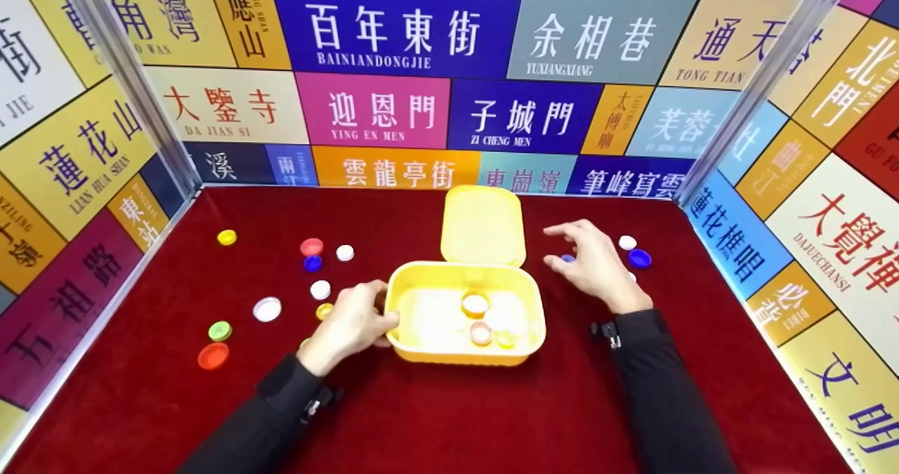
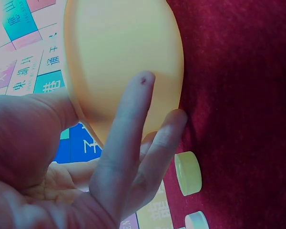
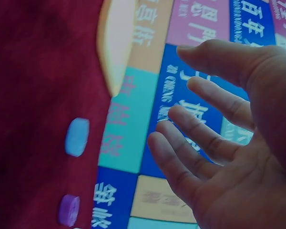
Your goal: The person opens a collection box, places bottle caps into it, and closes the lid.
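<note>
A yellow plastic box [image 1: 465, 353] stands at the middle of the red table, with several bottle caps lying in it. My left hand [image 1: 355, 323] grips its left wall, thumb over the rim and fingers against the outside; the left wrist view shows those fingers [image 2: 119, 138] on the yellow wall. To the right of the box, my right hand [image 1: 593, 267] hovers with fingers spread and nothing in it. Partly covered by that hand is a blue bottle cap [image 1: 567, 258]. The right wrist view has a light blue cap [image 3: 77, 137] and a purple cap [image 3: 69, 210] beyond the fingers.
Behind the box lies its yellow lid [image 1: 483, 225]. Several caps are scattered on the left, among them a red cap [image 1: 213, 355] and a green cap [image 1: 220, 331]. At the right are a white cap [image 1: 627, 243] and a blue cap [image 1: 640, 258]. Printed panels [image 1: 393, 24] enclose the table.
</note>
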A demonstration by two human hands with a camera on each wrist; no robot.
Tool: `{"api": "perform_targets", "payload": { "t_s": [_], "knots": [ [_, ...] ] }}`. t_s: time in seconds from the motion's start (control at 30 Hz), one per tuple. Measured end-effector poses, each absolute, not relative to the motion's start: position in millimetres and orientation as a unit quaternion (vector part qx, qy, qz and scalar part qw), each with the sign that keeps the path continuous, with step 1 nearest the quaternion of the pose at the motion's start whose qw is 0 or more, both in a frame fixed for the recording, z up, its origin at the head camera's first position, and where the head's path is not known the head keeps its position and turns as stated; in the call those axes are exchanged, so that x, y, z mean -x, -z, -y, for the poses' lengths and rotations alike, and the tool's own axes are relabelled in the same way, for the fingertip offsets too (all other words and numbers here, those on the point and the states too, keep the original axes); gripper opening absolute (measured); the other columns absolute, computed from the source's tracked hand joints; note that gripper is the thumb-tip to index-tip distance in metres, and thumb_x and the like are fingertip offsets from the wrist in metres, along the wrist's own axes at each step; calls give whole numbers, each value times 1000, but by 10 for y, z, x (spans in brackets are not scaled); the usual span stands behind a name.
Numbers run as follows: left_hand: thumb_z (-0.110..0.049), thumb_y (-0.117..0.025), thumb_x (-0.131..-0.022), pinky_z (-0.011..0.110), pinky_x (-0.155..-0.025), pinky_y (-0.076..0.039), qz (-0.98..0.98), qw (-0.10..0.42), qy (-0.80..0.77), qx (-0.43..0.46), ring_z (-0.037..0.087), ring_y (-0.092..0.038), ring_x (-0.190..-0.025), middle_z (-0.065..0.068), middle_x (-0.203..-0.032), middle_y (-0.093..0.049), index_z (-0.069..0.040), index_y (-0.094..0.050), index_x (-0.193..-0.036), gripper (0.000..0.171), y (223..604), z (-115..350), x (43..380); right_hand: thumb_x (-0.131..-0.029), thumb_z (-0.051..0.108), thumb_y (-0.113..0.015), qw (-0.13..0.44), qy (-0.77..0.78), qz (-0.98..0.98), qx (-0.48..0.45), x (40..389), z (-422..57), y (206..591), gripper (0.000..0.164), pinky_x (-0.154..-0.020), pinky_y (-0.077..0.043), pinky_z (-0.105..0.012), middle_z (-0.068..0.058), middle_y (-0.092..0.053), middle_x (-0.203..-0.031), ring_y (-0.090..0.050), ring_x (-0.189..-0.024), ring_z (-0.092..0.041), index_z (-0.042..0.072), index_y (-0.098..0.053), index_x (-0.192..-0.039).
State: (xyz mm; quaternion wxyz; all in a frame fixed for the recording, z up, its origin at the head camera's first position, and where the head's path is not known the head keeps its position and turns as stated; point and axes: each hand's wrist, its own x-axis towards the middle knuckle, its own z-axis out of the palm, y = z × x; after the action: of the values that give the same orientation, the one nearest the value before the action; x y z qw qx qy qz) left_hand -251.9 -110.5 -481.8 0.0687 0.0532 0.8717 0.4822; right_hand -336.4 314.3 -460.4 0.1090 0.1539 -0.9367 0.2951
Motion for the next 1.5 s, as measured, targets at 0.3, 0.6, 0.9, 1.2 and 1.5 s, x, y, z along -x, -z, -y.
{"api": "perform_targets", "payload": {
  "t_s": [0.3, 0.6, 0.9, 1.2, 1.5],
  "knots": [
    [-1, -78, -100, 40, -64, -74, -873, 68, -480, -54, 24, -87, -77, 19, -107, -82, 5, -74, -139, 40, 4820, 1100, 2528, -97, 28, -93, 78, -295, 939, -155, 3540, -3479, 4918, 62, -130, -51, -64, -28, -69, -149, -64, -144, -49, 8, -74, -152],
    [-1, -79, -100, 40, -63, -73, -874, 69, -479, -50, 24, -87, -75, 20, -107, -82, 5, -74, -142, 42, 4831, 1109, 2515, -97, 15, -92, 33, -263, 957, -117, 3488, -3432, 4926, 65, -134, -47, -68, -34, -66, -156, -61, -150, -54, 0, -69, -157],
    [-1, -79, -100, 40, -63, -74, -874, 68, -478, -52, 24, -87, -76, 19, -106, -82, 6, -74, -141, 41, 4827, 1107, 2526, -98, 11, -89, 34, -254, 961, -108, 3515, -3438, 4983, 58, -124, -54, -67, -33, -72, -145, -69, -136, -51, 1, -73, -153],
    [-2, -79, -101, 36, -60, -72, -879, 65, -470, -56, 22, -85, -71, 16, -101, -82, 4, -75, -138, 39, 4824, 1120, 2518, -101, 4, -85, 33, -267, 958, -105, 3526, -3408, 4988, 26, -102, -65, -55, -21, -84, -122, -83, -111, -38, 6, -88, -127],
    [-2, -79, -100, 37, -60, -72, -874, 63, -478, -56, 23, -86, -74, 20, -105, -82, 5, -75, -138, 38, 4831, 1108, 2520, -101, 4, -84, 39, -259, 959, -107, 3545, -3420, 4976, 23, -102, -66, -58, -19, -87, -120, -83, -110, -38, 5, -89, -124]
  ]
}}
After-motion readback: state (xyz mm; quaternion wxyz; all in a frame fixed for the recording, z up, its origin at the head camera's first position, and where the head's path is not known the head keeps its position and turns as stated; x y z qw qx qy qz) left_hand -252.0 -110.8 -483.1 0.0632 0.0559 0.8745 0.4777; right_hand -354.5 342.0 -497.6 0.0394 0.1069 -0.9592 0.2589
